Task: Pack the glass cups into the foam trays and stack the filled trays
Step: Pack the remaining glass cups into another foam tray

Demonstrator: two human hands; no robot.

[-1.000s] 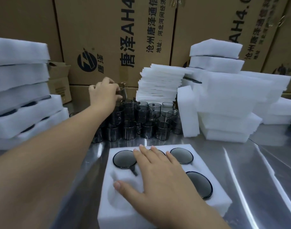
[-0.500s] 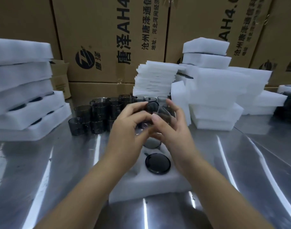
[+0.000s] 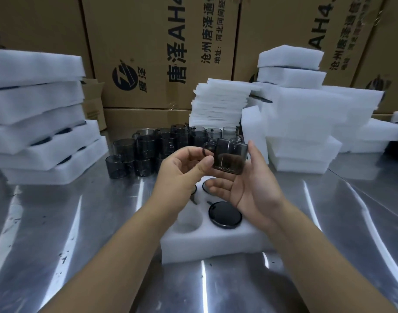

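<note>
A smoky glass cup (image 3: 230,158) with a handle is held upright above the white foam tray (image 3: 216,242). My left hand (image 3: 182,172) pinches its handle between thumb and forefinger. My right hand (image 3: 250,186) grips the cup body, thumb on its right side and fingers underneath. One packed cup (image 3: 225,214) fills the tray's near right hole, while the near left hole (image 3: 186,222) is empty. The far holes are mostly hidden by my hands. Several loose glass cups (image 3: 146,152) stand grouped behind the tray.
A stack of filled foam trays (image 3: 46,154) sits at the left on the steel table (image 3: 58,222). Thin foam sheets (image 3: 220,102) and piled foam blocks (image 3: 306,123) stand at the back right. Cardboard boxes (image 3: 148,53) wall off the rear.
My left hand took a cup from the group and brought it over the tray. My right hand left the tray and joined it; the cup now sits upright between both hands.
</note>
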